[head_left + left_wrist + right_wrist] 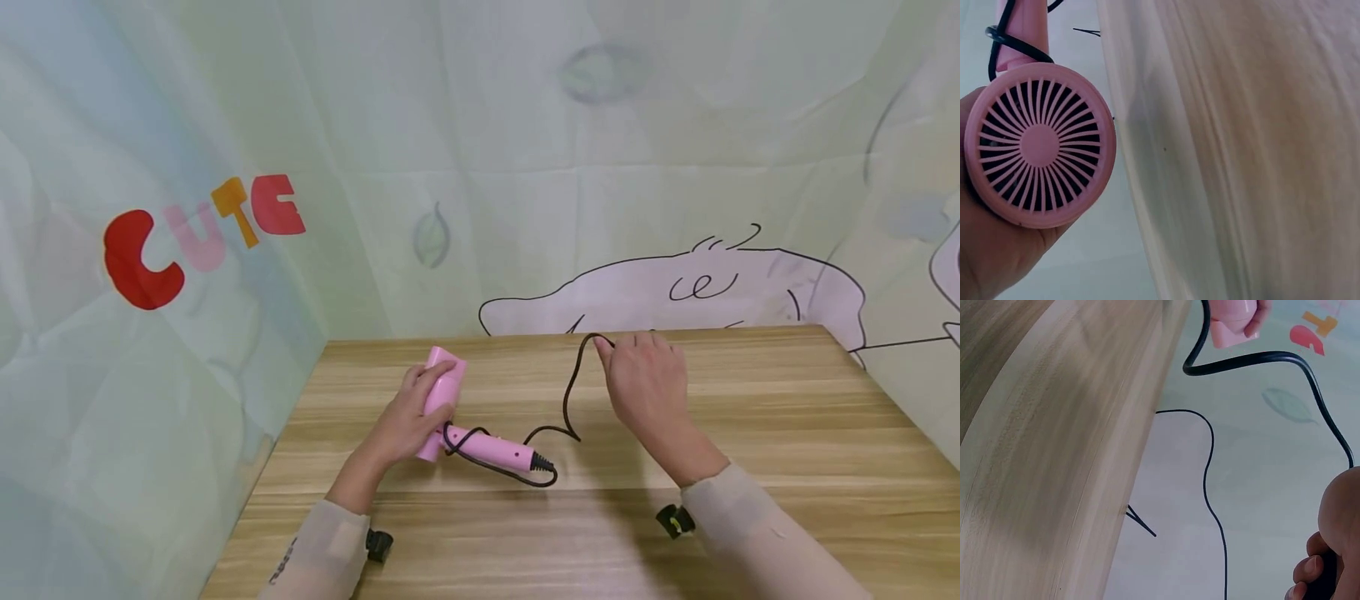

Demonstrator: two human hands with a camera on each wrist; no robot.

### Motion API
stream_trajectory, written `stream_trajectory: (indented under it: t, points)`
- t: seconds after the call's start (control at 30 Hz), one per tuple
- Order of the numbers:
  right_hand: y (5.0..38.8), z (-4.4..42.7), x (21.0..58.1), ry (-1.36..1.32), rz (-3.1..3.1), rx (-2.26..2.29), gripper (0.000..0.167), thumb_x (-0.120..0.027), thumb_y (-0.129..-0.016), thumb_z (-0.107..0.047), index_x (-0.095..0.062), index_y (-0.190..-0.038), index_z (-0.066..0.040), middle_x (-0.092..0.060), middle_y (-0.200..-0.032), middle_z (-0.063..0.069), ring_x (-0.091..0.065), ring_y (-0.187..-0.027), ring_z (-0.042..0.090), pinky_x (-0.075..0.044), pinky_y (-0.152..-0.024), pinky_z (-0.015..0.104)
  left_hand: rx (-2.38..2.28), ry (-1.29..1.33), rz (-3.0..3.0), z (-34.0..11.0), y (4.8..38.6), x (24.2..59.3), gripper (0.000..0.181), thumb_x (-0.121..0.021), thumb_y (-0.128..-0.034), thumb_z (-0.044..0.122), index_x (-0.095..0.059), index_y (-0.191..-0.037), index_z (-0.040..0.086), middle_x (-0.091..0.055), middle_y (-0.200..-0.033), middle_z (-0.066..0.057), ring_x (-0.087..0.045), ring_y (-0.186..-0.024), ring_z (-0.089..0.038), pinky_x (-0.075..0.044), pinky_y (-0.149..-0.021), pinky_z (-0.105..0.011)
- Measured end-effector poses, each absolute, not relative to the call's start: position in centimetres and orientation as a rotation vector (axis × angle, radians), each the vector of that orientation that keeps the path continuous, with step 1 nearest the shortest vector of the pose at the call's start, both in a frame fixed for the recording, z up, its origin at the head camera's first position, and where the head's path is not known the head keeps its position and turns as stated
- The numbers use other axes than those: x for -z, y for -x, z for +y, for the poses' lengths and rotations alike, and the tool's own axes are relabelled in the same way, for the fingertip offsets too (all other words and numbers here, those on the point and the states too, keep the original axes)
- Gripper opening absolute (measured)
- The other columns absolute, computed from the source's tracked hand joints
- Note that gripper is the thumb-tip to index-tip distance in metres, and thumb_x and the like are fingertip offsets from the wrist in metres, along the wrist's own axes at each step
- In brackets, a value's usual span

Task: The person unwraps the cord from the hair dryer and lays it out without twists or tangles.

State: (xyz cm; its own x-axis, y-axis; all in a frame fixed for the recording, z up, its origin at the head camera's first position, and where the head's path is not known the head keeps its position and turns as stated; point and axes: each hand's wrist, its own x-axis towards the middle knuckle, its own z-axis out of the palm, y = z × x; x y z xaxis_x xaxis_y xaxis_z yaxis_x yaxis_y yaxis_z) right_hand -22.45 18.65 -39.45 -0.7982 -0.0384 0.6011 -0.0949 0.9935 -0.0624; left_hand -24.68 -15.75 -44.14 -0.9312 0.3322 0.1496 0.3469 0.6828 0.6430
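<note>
While L hand (pixel 408 417) grips pink dryer (pixel 498 450), R hand (pixel 648 383) holds cord (pixel 567 392); prob. winding/unwinding step, next move likely needs gentle tension.

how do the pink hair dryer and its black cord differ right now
The hair dryer is pink and thick; the cord is black and thin.
The dryer has a straight handle, while the cord bends and partly loops around that handle.
The left hand holds the dryer; the right hand grips the cord.
Both are in the person's grasp.
</note>
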Motion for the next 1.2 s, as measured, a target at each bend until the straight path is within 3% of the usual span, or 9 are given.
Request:
stream_trajectory:
  t: [0.23, 0.5, 0.83, 1.03, 1.2]
  points:
    - [22.3, 18.7, 39.3, -0.131, -2.413, -0.156, 0.055, -0.05, -0.105, -0.04, -0.043, -0.064, -0.005, -0.044, -0.063, 0.012, -0.048, -0.062, 0.035, -0.033, -0.055, 0.041, 1.001, 0.489, -2.886, -16.1, 25.0, 44.8, 0.067, -0.061, -0.0958, 0.028, -0.034, -0.157, 0.035, -0.032, -0.153, -0.019, -0.062, -0.085, -0.03, -0.052, -0.068, -0.041]
    - [22.1, 18.7, 39.0, -0.218, -2.294, -0.208, 0.051, -0.054, -0.104, -0.036, -0.038, -0.067, -0.006, -0.036, -0.063, 0.009, -0.04, -0.059, 0.033, -0.028, -0.055, 0.038, 0.906, 0.388, -2.897, -16.5, 25.2, 45.3, 0.067, -0.059, -0.0961, 0.03, -0.032, -0.158, 0.032, -0.032, -0.152, -0.022, -0.063, -0.09, -0.037, -0.053, -0.079, -0.054]
    - [21.9, 18.8, 38.6, -0.288, -2.156, -0.259, 0.058, -0.03, -0.109, -0.047, -0.037, -0.07, -0.005, -0.032, -0.064, 0.008, -0.035, -0.057, 0.031, -0.025, -0.055, 0.038, 0.885, 0.255, -2.908, -17.0, 25.7, 45.6, 0.067, -0.057, -0.0975, 0.032, -0.03, -0.159, 0.03, -0.03, -0.152, -0.024, -0.063, -0.086, -0.037, -0.053, -0.072, -0.05]
    - [21.7, 18.8, 38.3, -0.301, -2.1, -0.292, 0.057, -0.031, -0.109, -0.046, -0.038, -0.071, -0.005, -0.032, -0.065, 0.008, -0.035, -0.058, 0.031, -0.025, -0.055, 0.039, 0.862, 0.134, -2.893, -17.1, 26.0, 45.6, 0.065, -0.056, -0.0982, 0.032, -0.03, -0.158, 0.03, -0.027, -0.153, -0.023, -0.063, -0.083, -0.036, -0.052, -0.065, -0.044]
    - [21.6, 18.9, 38.2, -0.302, -2.087, -0.306, 0.057, -0.031, -0.109, -0.046, -0.038, -0.071, -0.005, -0.032, -0.065, 0.008, -0.035, -0.058, 0.032, -0.025, -0.055, 0.04, 0.817, 0.07, -2.895, -17.1, 26.2, 45.6, 0.065, -0.055, -0.0977, 0.031, -0.031, -0.158, 0.029, -0.027, -0.152, -0.024, -0.062, -0.083, -0.038, -0.053, -0.066, -0.049]
